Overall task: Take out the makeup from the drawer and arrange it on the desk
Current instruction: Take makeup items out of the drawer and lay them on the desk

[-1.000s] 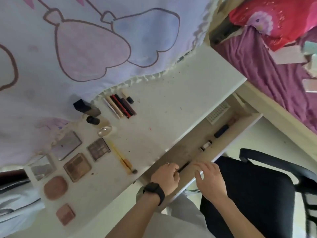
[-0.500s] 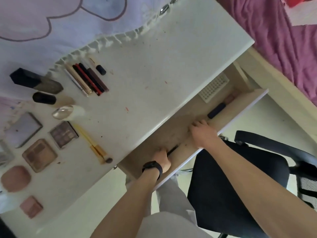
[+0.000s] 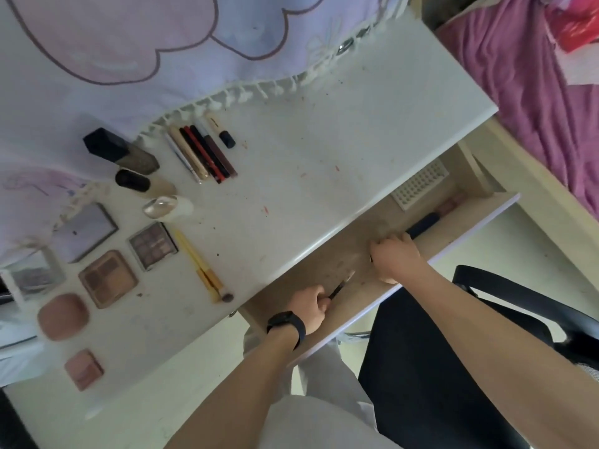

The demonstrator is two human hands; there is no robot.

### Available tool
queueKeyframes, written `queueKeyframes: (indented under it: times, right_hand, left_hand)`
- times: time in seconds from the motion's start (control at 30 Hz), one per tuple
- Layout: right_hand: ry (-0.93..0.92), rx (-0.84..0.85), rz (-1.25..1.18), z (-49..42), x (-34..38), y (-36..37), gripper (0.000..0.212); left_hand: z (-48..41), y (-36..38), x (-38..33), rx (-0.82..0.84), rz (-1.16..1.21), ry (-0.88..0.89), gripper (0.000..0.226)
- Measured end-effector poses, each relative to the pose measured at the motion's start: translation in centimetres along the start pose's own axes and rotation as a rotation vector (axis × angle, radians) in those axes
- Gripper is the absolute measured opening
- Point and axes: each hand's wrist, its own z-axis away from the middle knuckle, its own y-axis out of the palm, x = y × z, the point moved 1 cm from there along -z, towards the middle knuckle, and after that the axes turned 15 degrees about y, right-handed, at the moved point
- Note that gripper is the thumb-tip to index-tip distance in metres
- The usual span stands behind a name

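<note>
Both hands are inside the open drawer that juts out from under the white table. Left hand, with a black watch on its wrist, has its fingers curled round a thin dark pencil, whose pale tip points along the drawer floor toward the other hand. Right hand lies knuckles up on the drawer floor with its fingers bent under; I cannot tell whether it holds anything. Just past its fingertips lies a dark blue tube, and beyond that a pinkish item and a white grid tray at the far end of the drawer. On the table, well apart from the drawer, makeup is already laid out: a tight row of pencils with a small black-capped stick beside it, 2 black-capped bottles lying side by side, a white bottle with a clear cap, a yellow brush, 3 square palettes and 2 pink compacts. A pale cloth with drawn outlines covers the back of the table. A black chair stands beside the drawer, and a bed with a purple sheet lies past the table's end.
</note>
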Motion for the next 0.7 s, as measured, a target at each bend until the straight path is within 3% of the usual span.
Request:
queueKeyframes:
  times: [0.1, 0.23, 0.33, 0.47, 0.7]
  right_hand:
    - [0.028, -0.002, -0.394, 2.2, -0.2, -0.8, 0.037]
    - [0.107, 0.237, -1.317, 7.3, 0.7, -1.0, 0.014]
    - [0.085, 0.38, -1.732, 11.5, 1.8, -1.4, 0.017]
    - [0.005, 0.316, -1.703, 15.1, 3.6, -2.5, 0.015]
    - [-0.024, 0.13, -1.5, 15.6, 6.0, -6.5, 0.01]
  left_hand:
    - [1.9, -2.1, -1.8, -0.12, 0.211, 0.026, 0.016]
    - [4.1, -5.6, -4.3, -0.257, 0.64, -0.004, 0.01]
    - [5.6, -8.0, -5.8, -0.337, 0.852, -0.017, 0.008]
    - [7.0, -10.3, -7.0, -0.407, 0.797, 0.016, 0.008]
    - [7.6, -13.7, -7.6, -0.553, 0.956, 0.002, 0.022]
